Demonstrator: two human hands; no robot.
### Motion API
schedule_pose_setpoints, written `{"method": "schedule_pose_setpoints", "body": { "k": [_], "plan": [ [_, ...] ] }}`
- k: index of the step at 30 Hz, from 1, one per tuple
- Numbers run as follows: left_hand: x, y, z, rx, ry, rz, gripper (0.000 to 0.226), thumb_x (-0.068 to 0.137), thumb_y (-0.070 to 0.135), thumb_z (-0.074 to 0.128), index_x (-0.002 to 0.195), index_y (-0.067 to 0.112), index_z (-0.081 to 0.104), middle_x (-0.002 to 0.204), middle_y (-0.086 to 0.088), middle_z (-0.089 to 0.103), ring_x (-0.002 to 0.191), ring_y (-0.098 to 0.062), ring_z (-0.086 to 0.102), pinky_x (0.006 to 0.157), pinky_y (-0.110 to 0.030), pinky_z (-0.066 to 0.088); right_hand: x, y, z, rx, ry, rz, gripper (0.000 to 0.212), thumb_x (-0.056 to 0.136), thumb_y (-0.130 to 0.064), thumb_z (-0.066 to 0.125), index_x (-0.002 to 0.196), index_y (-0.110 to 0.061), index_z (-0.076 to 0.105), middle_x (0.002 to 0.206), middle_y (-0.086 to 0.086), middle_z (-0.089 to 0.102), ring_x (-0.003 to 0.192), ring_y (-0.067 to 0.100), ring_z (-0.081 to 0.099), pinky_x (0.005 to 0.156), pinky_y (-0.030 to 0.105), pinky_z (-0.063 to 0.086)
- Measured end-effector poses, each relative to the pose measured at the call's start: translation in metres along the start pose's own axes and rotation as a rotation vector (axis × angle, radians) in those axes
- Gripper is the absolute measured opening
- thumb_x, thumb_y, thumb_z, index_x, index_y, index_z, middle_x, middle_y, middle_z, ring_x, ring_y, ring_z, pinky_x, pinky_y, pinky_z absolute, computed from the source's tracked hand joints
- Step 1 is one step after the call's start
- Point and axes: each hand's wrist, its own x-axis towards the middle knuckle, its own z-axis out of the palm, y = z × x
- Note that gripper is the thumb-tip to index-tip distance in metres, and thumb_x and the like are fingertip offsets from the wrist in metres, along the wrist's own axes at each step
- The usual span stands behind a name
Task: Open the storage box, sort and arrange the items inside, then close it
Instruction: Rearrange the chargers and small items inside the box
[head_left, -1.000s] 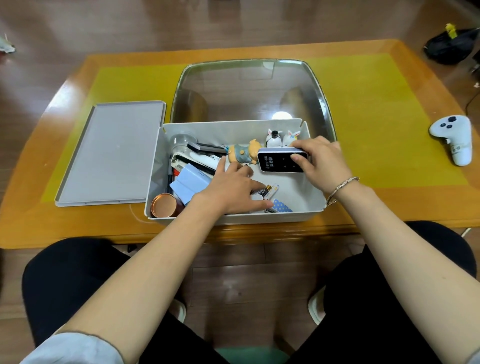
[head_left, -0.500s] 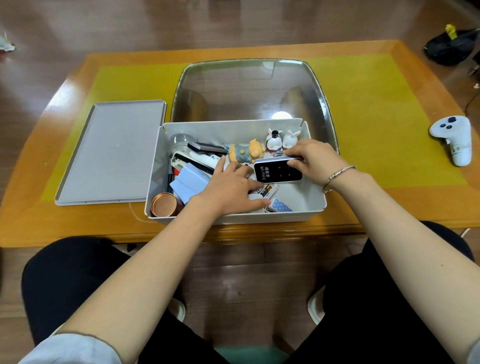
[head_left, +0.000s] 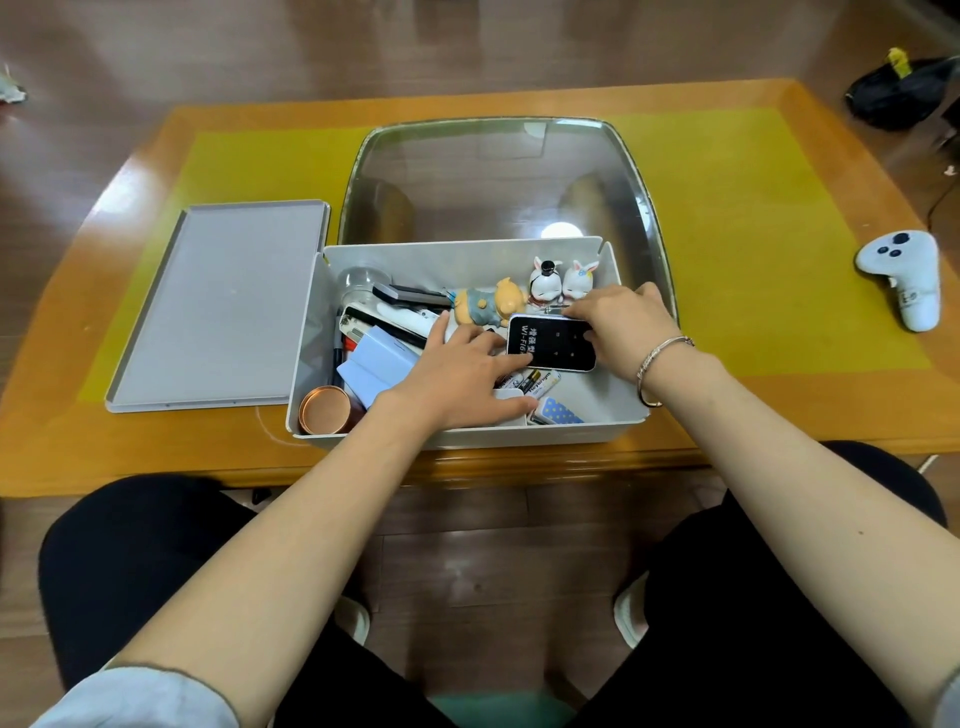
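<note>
Right hand (head_left: 621, 325) is pinching the far edge of a small black-screened wifi device with a white rim (head_left: 551, 344), holding it over the middle of the open white plastic storage box (head_left: 618, 410). Left hand (head_left: 457, 382) lies flat inside the box, fingers spread over batteries (head_left: 540, 382) and other small stuff. Two little white bunny figurines (head_left: 561, 280) sit at the back wall beside an orange pig figure (head_left: 485, 304), and a copper tin (head_left: 324, 410) is in the near-left corner. The grey flat lid (head_left: 218, 306) lies on the table just left of the box. A white game controller (head_left: 906, 278) is way off right.
</note>
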Motion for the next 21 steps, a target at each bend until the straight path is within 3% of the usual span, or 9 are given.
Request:
{"method": "schedule_pose_setpoints", "body": {
  "k": [6,11,13,17,21],
  "plan": [
    [0.000,0.002,-0.003,-0.011,-0.021,-0.001,0.078,0.078,0.081,0.020,0.143,0.041,0.038,0.136,0.004,0.049,0.135,-0.022,0.029,0.115,-0.056,-0.003,-0.004,-0.003,0.001,-0.015,-0.006,-0.039,0.038,0.084,-0.004,0.050,0.110,-0.028,0.062,0.110,-0.004,0.062,0.111,0.021,0.051,0.087,0.039,0.030],
    [0.003,0.007,-0.011,-0.022,-0.012,-0.010,0.068,0.084,0.077,0.028,0.140,0.040,0.043,0.149,0.000,0.035,0.139,-0.024,0.020,0.117,-0.053,-0.004,-0.014,0.007,-0.002,0.193,0.276,0.032,0.035,0.084,-0.001,0.052,0.109,-0.020,0.067,0.122,0.000,0.059,0.117,0.026,0.045,0.090,0.038,0.032],
    [0.008,0.015,-0.015,-0.018,-0.011,0.016,0.068,0.087,0.073,0.026,0.142,0.036,0.041,0.153,-0.001,0.030,0.141,-0.025,0.018,0.117,-0.049,0.000,-0.018,0.011,-0.001,0.252,0.346,0.097,0.039,0.083,0.000,0.052,0.118,-0.014,0.062,0.126,0.007,0.056,0.118,0.030,0.044,0.093,0.039,0.036],
    [0.019,0.037,-0.020,-0.033,-0.148,0.081,0.067,0.095,0.063,0.024,0.150,0.025,0.029,0.158,-0.003,0.020,0.145,-0.025,0.013,0.117,-0.043,0.007,-0.018,0.009,0.001,0.352,0.291,0.214,0.051,0.089,-0.002,0.045,0.138,-0.011,0.040,0.124,0.016,0.055,0.109,0.035,0.053,0.087,0.040,0.044],
    [0.028,0.050,-0.018,-0.068,-0.337,0.019,0.074,0.096,0.063,0.019,0.154,0.018,0.012,0.161,-0.003,0.002,0.147,-0.028,0.001,0.115,-0.047,0.016,-0.017,0.007,0.006,0.320,0.266,0.242,0.053,0.091,-0.005,0.042,0.143,-0.016,0.033,0.117,0.017,0.060,0.100,0.038,0.058,0.080,0.042,0.048]
  ]
}}
